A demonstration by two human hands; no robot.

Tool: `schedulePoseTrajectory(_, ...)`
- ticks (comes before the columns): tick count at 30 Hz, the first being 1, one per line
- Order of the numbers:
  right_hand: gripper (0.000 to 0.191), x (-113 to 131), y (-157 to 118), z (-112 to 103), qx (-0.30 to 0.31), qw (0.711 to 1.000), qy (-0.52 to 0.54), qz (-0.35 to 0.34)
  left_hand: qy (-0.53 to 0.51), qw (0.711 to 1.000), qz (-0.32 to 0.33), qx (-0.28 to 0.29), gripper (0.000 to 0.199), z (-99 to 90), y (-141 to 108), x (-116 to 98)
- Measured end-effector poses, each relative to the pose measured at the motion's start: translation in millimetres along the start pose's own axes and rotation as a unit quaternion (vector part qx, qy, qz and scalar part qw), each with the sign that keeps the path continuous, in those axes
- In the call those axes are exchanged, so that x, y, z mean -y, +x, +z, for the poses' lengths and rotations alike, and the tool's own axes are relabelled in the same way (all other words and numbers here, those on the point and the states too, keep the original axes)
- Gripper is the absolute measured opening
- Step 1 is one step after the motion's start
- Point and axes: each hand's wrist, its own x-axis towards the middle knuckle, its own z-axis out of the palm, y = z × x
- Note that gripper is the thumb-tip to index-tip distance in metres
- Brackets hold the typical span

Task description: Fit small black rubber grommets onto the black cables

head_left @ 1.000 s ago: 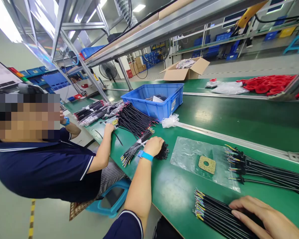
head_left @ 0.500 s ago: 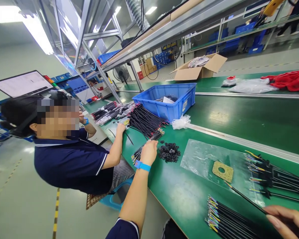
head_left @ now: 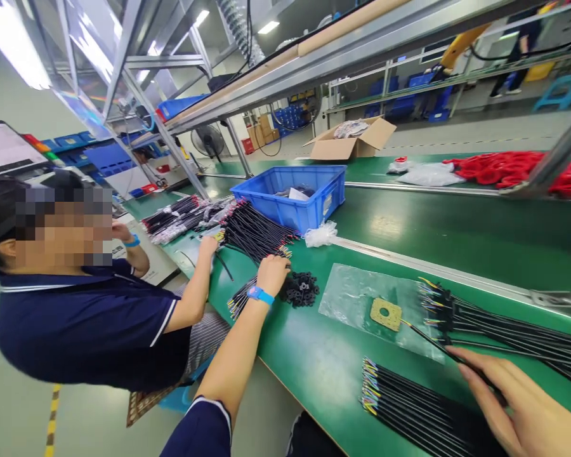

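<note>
My left hand (head_left: pixel 273 274), with a blue wristband, reaches over the edge of a pile of small black parts (head_left: pixel 302 289). Its fingertips are turned away, so what they hold is hidden. At the lower right my right hand (head_left: pixel 509 393) grips a black cable (head_left: pixel 431 339), its stripped end pointing at a yellow square sponge with a hole (head_left: pixel 386 314). The sponge lies on a clear plastic bag (head_left: pixel 345 295). Below it rests a row of black cables with coloured wire ends (head_left: pixel 409 400); another bundle with black parts fitted (head_left: pixel 499 320) lies at the right.
A co-worker (head_left: pixel 90 311) sits at the left, one hand near more cables (head_left: pixel 252 231). Behind are a blue bin (head_left: pixel 309 212), a metal rail (head_left: pixel 409 263), an open carton (head_left: pixel 335 149) and red items (head_left: pixel 499 170). A metal frame crosses overhead.
The view has swung right, and more of my right hand and the cables at the right shows. My left hand remains by the black parts; my right hand still holds its cable near the sponge.
</note>
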Motion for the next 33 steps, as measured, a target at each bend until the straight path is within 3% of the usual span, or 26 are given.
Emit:
schedulePoseTrajectory(3,0.04,6.0,10.7,2.2,-0.01,0.999,-0.051,-0.006,-0.072,0.996,0.036,-0.038,0.024,-4.9,-2.4,-24.1)
schedulePoseTrajectory(5,0.037,6.0,14.5,7.5,0.016,0.996,-0.079,-0.026,-0.199,0.975,0.073,-0.067,0.03,-4.8,-3.8,-49.1)
schedulePoseTrajectory(6,0.036,5.5,15.5,10.6,0.032,0.994,-0.094,-0.038,-0.291,0.949,0.089,-0.081,0.031,-3.6,-4.3,-63.2)
schedulePoseTrajectory(8,0.037,4.6,16.0,16.7,0.057,0.99,-0.119,-0.055,-0.485,0.864,0.097,-0.094,0.031,1.1,-5.0,-91.0)
schedulePoseTrajectory(10,0.038,4.6,15.5,21.2,0.071,0.987,-0.134,-0.058,-0.612,0.783,0.076,-0.081,0.038,8.3,-6.6,-113.6)
schedulePoseTrajectory(12,0.038,5.4,14.5,23.6,0.077,0.985,-0.14,-0.058,-0.672,0.736,0.05,-0.055,0.048,16.9,-9.7,-127.4)
schedulePoseTrajectory(14,0.038,6.3,13.6,24.2,0.078,0.985,-0.146,-0.057,-0.702,0.711,0.022,-0.029,0.053,25.6,-13.7,-132.8)
schedulePoseTrajectory(20,0.037,8.3,11.7,24.2,0.074,0.98,-0.174,-0.066,-0.726,0.686,-0.045,-0.003,0.056,37.1,-21.0,-132.0)
schedulePoseTrajectory(33,0.059,19.3,14.5,17.9,0.118,0.939,-0.285,-0.152,-0.752,0.657,-0.042,0.031,0.049,31.8,-32.0,-143.7)
